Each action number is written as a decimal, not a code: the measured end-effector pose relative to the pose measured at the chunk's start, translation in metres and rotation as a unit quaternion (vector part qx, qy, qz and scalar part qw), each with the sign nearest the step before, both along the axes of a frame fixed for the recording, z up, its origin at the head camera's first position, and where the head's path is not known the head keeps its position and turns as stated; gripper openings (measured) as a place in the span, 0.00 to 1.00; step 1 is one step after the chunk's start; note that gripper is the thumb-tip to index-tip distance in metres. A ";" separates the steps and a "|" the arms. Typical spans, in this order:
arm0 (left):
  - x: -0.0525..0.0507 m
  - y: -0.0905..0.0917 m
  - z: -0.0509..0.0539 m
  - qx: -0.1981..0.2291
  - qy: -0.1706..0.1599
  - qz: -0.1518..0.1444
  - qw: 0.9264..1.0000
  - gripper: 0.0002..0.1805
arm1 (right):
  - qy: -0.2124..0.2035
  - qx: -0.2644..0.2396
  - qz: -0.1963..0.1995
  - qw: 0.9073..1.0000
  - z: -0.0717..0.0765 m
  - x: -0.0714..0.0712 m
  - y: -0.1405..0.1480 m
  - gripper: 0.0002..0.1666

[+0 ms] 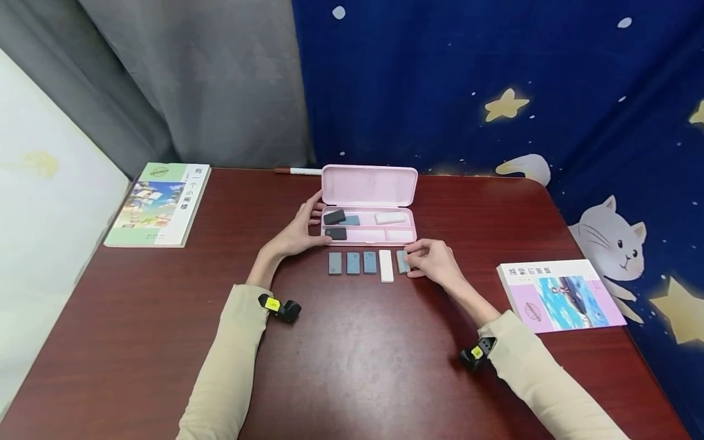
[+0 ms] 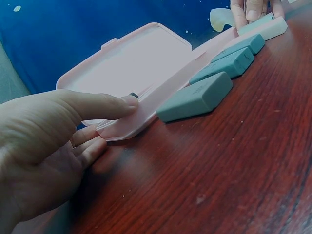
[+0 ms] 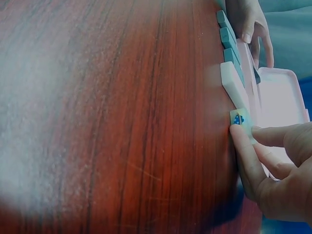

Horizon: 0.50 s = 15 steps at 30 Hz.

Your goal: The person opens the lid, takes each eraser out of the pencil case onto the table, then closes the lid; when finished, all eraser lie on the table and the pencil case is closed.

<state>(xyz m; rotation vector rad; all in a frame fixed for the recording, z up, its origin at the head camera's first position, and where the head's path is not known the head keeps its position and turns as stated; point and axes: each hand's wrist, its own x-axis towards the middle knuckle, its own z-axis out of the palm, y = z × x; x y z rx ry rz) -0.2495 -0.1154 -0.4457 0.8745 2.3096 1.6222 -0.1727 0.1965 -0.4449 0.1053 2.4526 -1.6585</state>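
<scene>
A pink pencil case point(image 1: 370, 186) lies with its lid raised at the back of the table. Inside are two black erasers, a blue eraser point(image 1: 352, 220) and a white eraser point(image 1: 390, 217). My left hand point(image 1: 296, 236) holds the case's left end, thumb at the front corner and fingers along the side. In front of the case stands a row: a grey-green eraser point(image 1: 335, 263), two blue erasers, a long white eraser point(image 1: 386, 266) and a pale green eraser point(image 3: 240, 118). My right hand point(image 1: 434, 261) pinches that pale green eraser at the row's right end.
A green-and-white book point(image 1: 156, 205) lies at the table's left, and a pink-and-white book point(image 1: 561, 296) at the right. Behind the case is a marker point(image 1: 299, 171) with a brown cap. Grey and blue curtains hang along the table's back edge.
</scene>
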 end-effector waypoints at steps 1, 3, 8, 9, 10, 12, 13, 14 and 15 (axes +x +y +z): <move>0.002 0.000 0.003 -0.003 -0.002 -0.001 1.000 0.56 | 0.003 -0.002 0.000 1.000 -0.001 0.000 0.000 0.13; 0.003 0.000 0.006 -0.007 -0.006 -0.001 1.000 0.56 | 0.006 -0.005 0.002 1.000 -0.002 0.000 0.001 0.13; 0.003 -0.002 0.006 -0.012 -0.008 0.004 1.000 0.56 | 0.006 -0.007 0.008 1.000 -0.002 -0.001 0.002 0.15; 0.003 -0.002 0.006 -0.013 -0.006 0.005 1.000 0.56 | 0.005 -0.007 0.009 1.000 -0.002 -0.001 0.003 0.15; 0.002 -0.001 0.006 -0.013 -0.006 0.006 1.000 0.56 | 0.006 -0.005 0.010 1.000 -0.002 -0.001 0.003 0.15; 0.002 -0.001 0.006 -0.012 -0.005 0.004 1.000 0.56 | 0.012 0.002 0.011 1.000 0.000 0.000 0.006 0.15; 0.002 0.000 0.006 -0.011 -0.005 0.003 1.000 0.56 | 0.015 0.007 0.012 1.000 0.001 0.001 0.007 0.15; 0.002 0.001 0.005 -0.010 -0.006 0.001 1.000 0.56 | 0.018 0.012 0.013 1.000 0.002 0.001 0.009 0.15; 0.002 0.002 0.004 -0.010 -0.005 0.000 1.000 0.56 | 0.021 0.016 0.013 1.000 0.002 0.002 0.010 0.15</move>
